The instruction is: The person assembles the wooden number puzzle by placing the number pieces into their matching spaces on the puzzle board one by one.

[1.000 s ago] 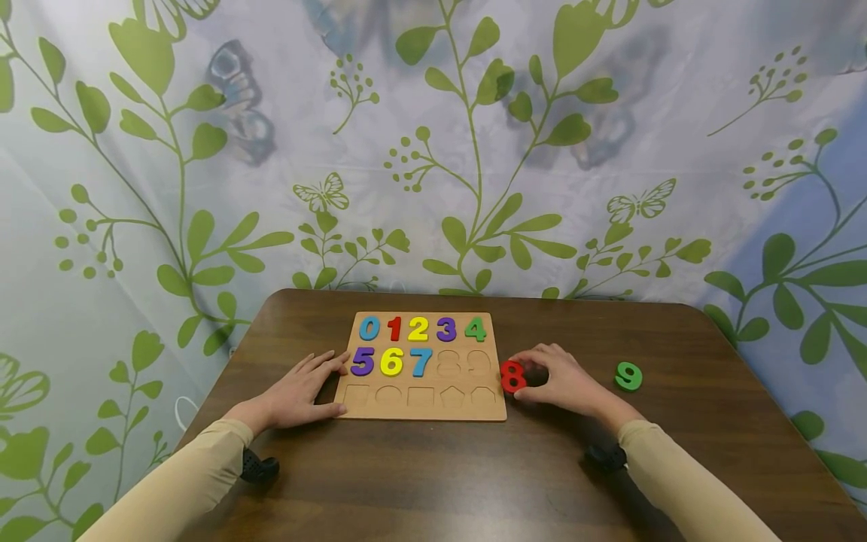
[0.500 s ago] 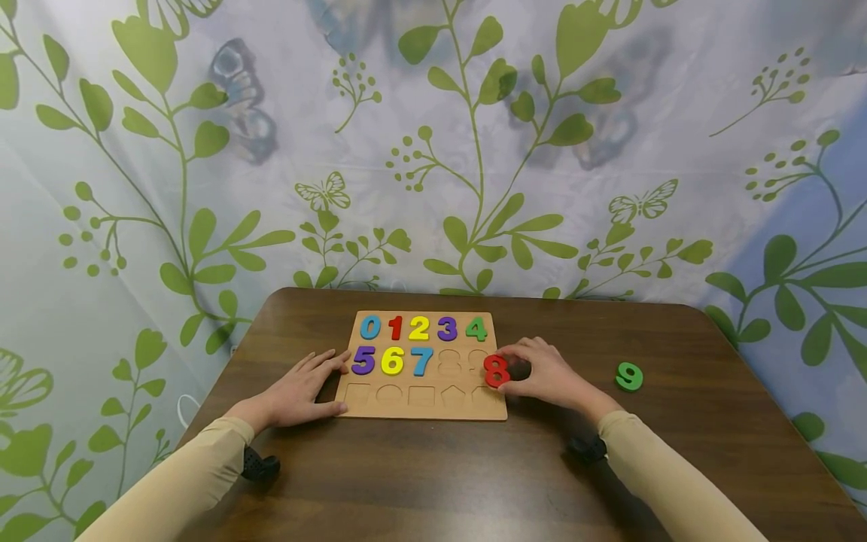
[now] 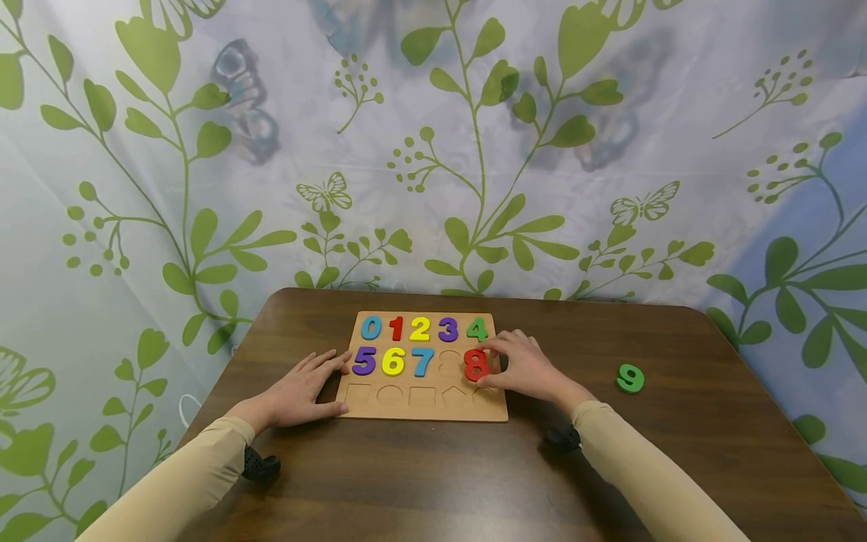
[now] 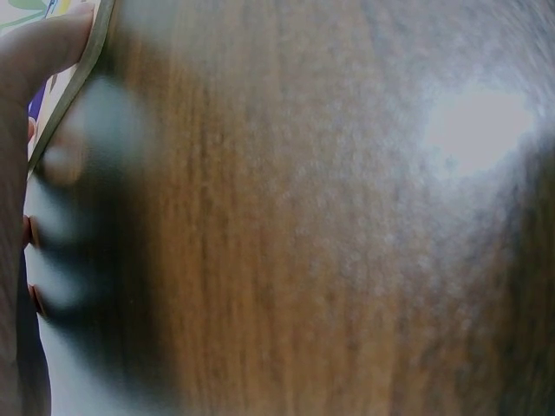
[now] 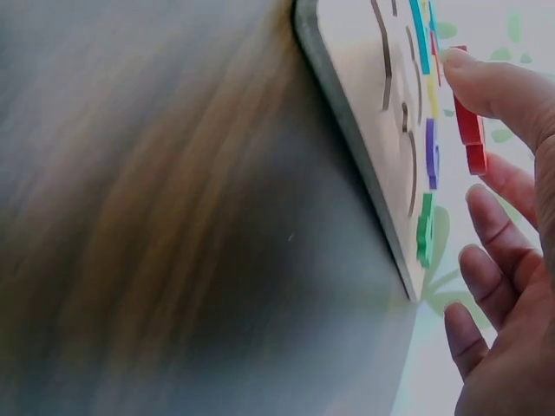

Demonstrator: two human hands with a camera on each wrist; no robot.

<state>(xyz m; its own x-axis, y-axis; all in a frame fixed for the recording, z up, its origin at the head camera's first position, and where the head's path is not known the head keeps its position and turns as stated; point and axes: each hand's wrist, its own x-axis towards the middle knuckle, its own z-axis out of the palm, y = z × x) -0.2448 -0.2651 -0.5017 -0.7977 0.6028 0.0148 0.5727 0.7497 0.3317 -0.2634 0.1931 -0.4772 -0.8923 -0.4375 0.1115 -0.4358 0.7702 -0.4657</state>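
My right hand [image 3: 524, 367] pinches a red wooden number 8 [image 3: 476, 366] between thumb and fingers, over the right end of the board's middle row. In the right wrist view, the red piece [image 5: 469, 130] is seen edge-on, raised off the board, with the other fingers spread apart from it. A light wooden number puzzle board [image 3: 386, 413] lies flat on the table. My left hand [image 3: 298, 394] rests at its left edge, fingers extended and touching it. Numbers 0 to 7 sit in the board, among them the blue 7 [image 3: 421, 362]. An 8-shaped recess [image 3: 450, 364] lies beside the 7.
A green number 9 [image 3: 634, 387] lies on the brown table [image 3: 433, 482], right of the board. Shape recesses line the board's front row, including a square [image 3: 422, 396]. Behind the table hangs a leaf-patterned curtain [image 3: 433, 248].
My right hand has carried the red 8 leftward, from beside the board's right edge to over its middle row. My left hand stays in place at the board's left edge.
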